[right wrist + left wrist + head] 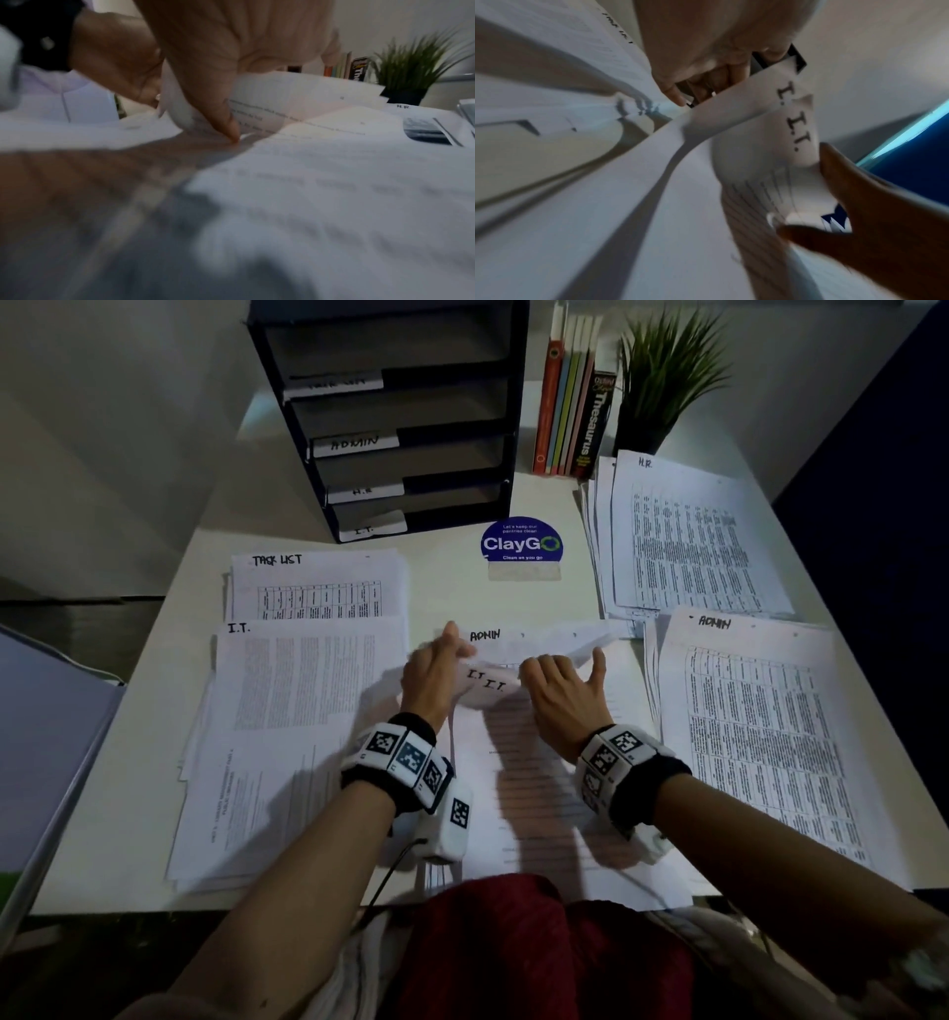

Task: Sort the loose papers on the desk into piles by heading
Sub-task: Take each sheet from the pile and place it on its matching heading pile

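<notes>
1. Right now the person is leafing through the unsorted stack [539, 793] lying at the lower centre of the head view, between the sorted piles.
2. Left hand [434, 672] is pinching the curled-up top corners of two sheets headed I.T. [488, 685], thumb on one side and fingers on the other; the left wrist view is showing both headings [790, 119] fanned one above the other.
3. Right hand [562, 690] is curling its fingers under the same lifted sheets while the thumb is sticking out to the right; in the right wrist view one fingertip [232, 130] is pressing down into the fold of the paper.
4. Behind the hands a sheet headed ADMIN [518, 639] is showing, so the stack is holding mixed headings.
5. Sorted piles are sitting around it: TASK LIST pile [318, 588] at the upper left, I.T. pile [308, 680] just below it, H.R. pile [688, 541] at the upper right, ADMIN pile [755, 726] at the right.
6. To do this step well, I would judge that the person should be separating only the I.T. sheets cleanly, checking each heading before lifting, and keeping the ADMIN sheet from riding along.
7. Carrying them flat to the I.T. pile on the left and squaring the edges there would be keeping that heading readable.
8. Gripping too hard risks creasing the already bent corners.
</notes>
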A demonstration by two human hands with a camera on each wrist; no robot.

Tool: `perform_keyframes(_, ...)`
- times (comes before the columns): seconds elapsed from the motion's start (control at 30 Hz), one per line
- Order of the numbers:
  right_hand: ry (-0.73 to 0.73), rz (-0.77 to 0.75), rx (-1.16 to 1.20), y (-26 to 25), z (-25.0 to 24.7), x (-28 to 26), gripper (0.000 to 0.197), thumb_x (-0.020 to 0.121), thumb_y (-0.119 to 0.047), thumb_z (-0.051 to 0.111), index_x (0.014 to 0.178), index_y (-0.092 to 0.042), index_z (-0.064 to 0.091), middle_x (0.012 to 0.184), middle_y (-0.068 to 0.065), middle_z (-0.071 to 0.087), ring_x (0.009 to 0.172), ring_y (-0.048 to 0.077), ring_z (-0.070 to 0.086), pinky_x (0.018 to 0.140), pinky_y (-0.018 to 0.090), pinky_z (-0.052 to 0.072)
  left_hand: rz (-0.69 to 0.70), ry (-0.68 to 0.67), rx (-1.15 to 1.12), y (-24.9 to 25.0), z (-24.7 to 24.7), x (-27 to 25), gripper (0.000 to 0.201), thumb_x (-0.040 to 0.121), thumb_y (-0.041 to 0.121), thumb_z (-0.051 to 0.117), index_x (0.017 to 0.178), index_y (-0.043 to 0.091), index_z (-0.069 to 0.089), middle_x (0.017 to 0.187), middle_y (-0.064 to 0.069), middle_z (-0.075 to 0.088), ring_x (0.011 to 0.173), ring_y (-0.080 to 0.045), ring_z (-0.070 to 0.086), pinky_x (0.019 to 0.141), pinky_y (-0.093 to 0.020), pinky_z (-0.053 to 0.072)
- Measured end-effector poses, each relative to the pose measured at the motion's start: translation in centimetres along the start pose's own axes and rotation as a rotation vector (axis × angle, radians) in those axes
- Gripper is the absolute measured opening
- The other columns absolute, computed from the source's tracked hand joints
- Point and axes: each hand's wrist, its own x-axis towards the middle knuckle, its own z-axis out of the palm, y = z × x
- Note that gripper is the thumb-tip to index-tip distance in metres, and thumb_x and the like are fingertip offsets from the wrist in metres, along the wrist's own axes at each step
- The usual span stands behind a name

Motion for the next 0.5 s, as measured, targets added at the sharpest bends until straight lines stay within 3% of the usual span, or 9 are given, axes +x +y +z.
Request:
perform_keyframes(0.07, -0.137, 0.039, 0.041, 0.2, -1.6, 1.2, 0.040, 0.080, 0.001, 0.046, 0.117, -0.015, 0.040, 0.111, 0.003, 0.054, 0.113, 0.024, 0.048, 0.106, 0.065, 0.009, -0.002, -0.024, -0.012, 0.7, 0.2, -1.3, 0.036, 0.098, 0.044, 0.029, 0.070, 0.028, 0.045, 0.076, 0.008, 0.050, 0.071, -0.003, 0.048, 0.064, -0.014, 0.037)
perform_keyframes(0.1, -0.146, 0.061, 0.074, 0.5, -2.3, 2.0, 0.039, 0.083, 0.000, 0.045, 0.118, -0.015, 0.042, 0.113, 0.002, 0.055, 0.117, 0.023, 0.045, 0.107, 0.063, 0.004, -0.005, -0.024, -0.030, 1.1, 0.3, -1.9, 0.034, 0.098, 0.045, 0.029, 0.070, 0.031, 0.042, 0.074, 0.014, 0.045, 0.068, 0.004, 0.042, 0.063, -0.010, 0.031)
perform_keyframes(0.17, -0.110, 0.113, 0.143, 0.9, -4.5, 3.7, 0.033, 0.083, -0.001, 0.044, 0.113, -0.015, 0.047, 0.106, 0.001, 0.059, 0.118, 0.024, 0.044, 0.108, 0.061, 0.004, -0.018, -0.013, -0.090, 0.8, 0.3, -2.1, 0.032, 0.095, 0.051, 0.034, 0.090, 0.027, 0.055, 0.093, 0.014, 0.054, 0.084, 0.004, 0.048, 0.077, -0.009, 0.032)
perform_keyframes(0.23, -0.038, 0.166, 0.222, 1.3, -6.4, 5.1, 0.027, 0.084, -0.002, 0.044, 0.107, -0.014, 0.050, 0.096, -0.002, 0.056, 0.118, 0.024, 0.044, 0.109, 0.058, 0.007, -0.019, 0.015, -0.101, 0.7, 0.0, -2.1, 0.055, 0.087, 0.052, 0.053, 0.126, 0.014, 0.049, 0.119, 0.011, 0.050, 0.107, -0.006, 0.047, 0.093, -0.021, 0.032)
perform_keyframes(0.27, 0.001, 0.178, 0.282, 1.4, -7.2, 5.6, 0.025, 0.085, -0.002, 0.044, 0.105, -0.015, 0.051, 0.096, -0.002, 0.056, 0.119, 0.023, 0.043, 0.109, 0.056, 0.007, -0.036, 0.021, -0.073, 0.2, 0.0, -2.0, 0.061, 0.082, 0.049, 0.062, 0.128, 0.013, 0.047, 0.120, 0.010, 0.051, 0.110, -0.009, 0.049, 0.095, -0.026, 0.035)
perform_keyframes(0.3, 0.045, 0.180, 0.347, 1.5, -7.9, 5.9, 0.023, 0.086, -0.003, 0.044, 0.104, -0.015, 0.053, 0.102, -0.001, 0.058, 0.121, 0.022, 0.042, 0.110, 0.053, 0.006, -0.045, 0.021, -0.033, 0.1, -0.1, -1.9, 0.056, 0.080, 0.045, 0.066, 0.123, 0.012, 0.051, 0.118, 0.007, 0.056, 0.109, -0.012, 0.053, 0.094, -0.029, 0.042)
perform_keyframes(0.37, 0.179, 0.199, 0.456, 1.6, -9.0, 6.2, 0.023, 0.088, -0.006, 0.045, 0.107, -0.015, 0.055, 0.118, 0.001, 0.057, 0.125, 0.020, 0.037, 0.111, 0.050, 0.004, -0.045, 0.034, -0.027, 0.4, -0.4, -2.1, 0.024, 0.086, 0.028, 0.063, 0.104, 0.014, 0.057, 0.103, 0.004, 0.062, 0.101, -0.016, 0.059, 0.083, -0.027, 0.046)
perform_keyframes(0.43, 0.372, 0.309, 0.484, 2.1, -9.1, 5.9, 0.030, 0.089, -0.013, 0.051, 0.118, -0.015, 0.051, 0.135, 0.003, 0.044, 0.132, 0.021, 0.028, 0.113, 0.050, 0.005, 0.000, 0.067, -0.067, 0.9, -1.1, -1.9, 0.020, 0.089, 0.017, 0.059, 0.108, 0.011, 0.060, 0.105, 0.003, 0.061, 0.106, -0.019, 0.059, 0.086, -0.026, 0.044)
perform_keyframes(0.5, 0.510, 0.493, 0.516, 3.5, -8.6, 5.1, 0.052, 0.085, -0.027, 0.059, 0.131, -0.012, 0.040, 0.142, 0.008, 0.033, 0.134, 0.025, 0.025, 0.112, 0.051, 0.015, 0.053, 0.081, -0.132, 1.8, -2.3, -1.3, 0.018, 0.090, 0.013, 0.057, 0.108, 0.009, 0.059, 0.111, 0.001, 0.061, 0.107, -0.019, 0.059, 0.088, -0.026, 0.048)
